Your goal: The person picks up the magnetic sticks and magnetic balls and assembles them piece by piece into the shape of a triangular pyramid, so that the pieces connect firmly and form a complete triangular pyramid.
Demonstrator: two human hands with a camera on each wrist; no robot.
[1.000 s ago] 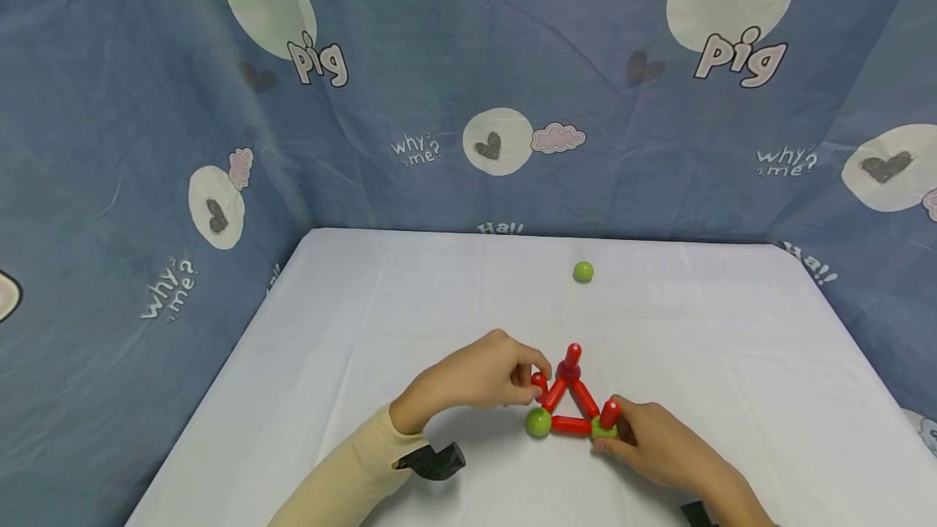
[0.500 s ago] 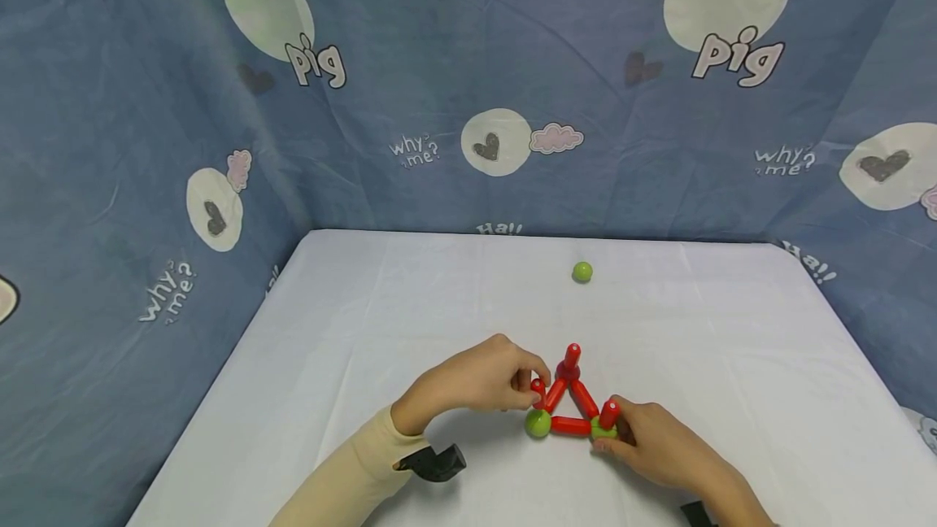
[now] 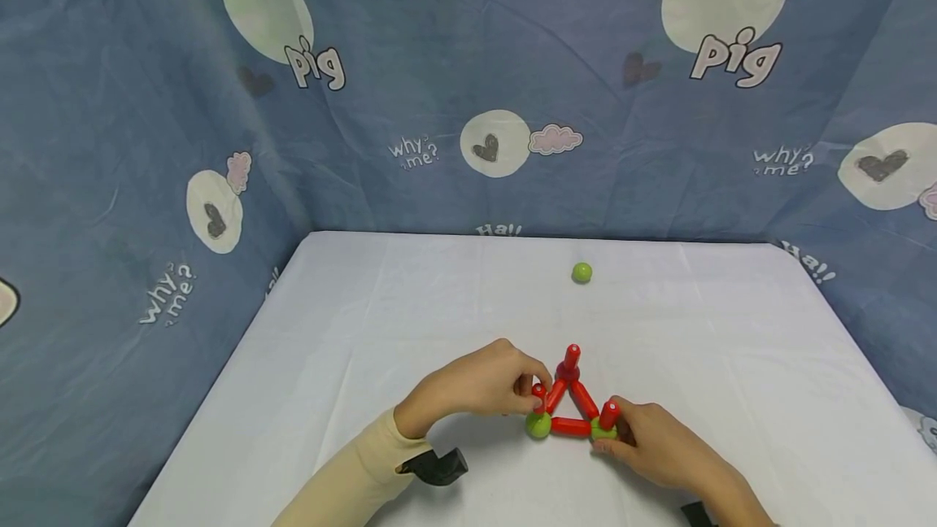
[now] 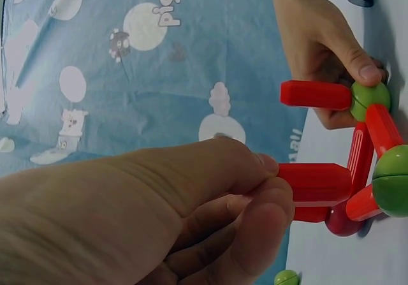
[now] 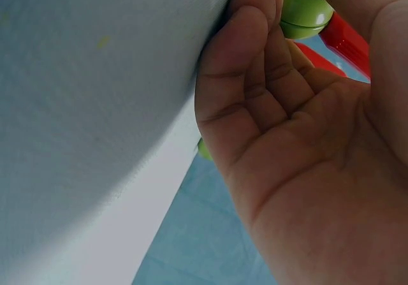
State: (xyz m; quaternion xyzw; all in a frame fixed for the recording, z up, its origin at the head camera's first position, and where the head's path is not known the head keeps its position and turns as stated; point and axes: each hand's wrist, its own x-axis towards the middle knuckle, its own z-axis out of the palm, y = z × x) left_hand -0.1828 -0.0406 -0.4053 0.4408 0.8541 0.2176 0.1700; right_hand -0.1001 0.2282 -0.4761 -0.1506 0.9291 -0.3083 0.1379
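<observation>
My left hand (image 3: 486, 383) pinches a red rod (image 4: 320, 184) between thumb and fingers, upright, its lower end close over the left green ball (image 3: 538, 426). That ball is one corner of a flat triangle of red rods, whose front rod (image 3: 571, 427) runs to the right green ball (image 3: 598, 432). With thumb and fingers my right hand (image 3: 659, 443) grips this right ball, from which another red rod (image 3: 610, 414) stands up. At the far corner, a dark red ball (image 3: 568, 373) bears a further upright red rod (image 3: 573, 356).
A loose green ball (image 3: 581, 272) lies toward the back of the white-covered table (image 3: 410, 291). Blue printed fabric (image 3: 381, 80) hangs behind the table and down its left side. A black wrist camera (image 3: 437, 467) sits at the left sleeve.
My left hand has lowered slightly, bringing the pinched red rod down closer to the left green ball. The right hand and the triangle stay where they were.
</observation>
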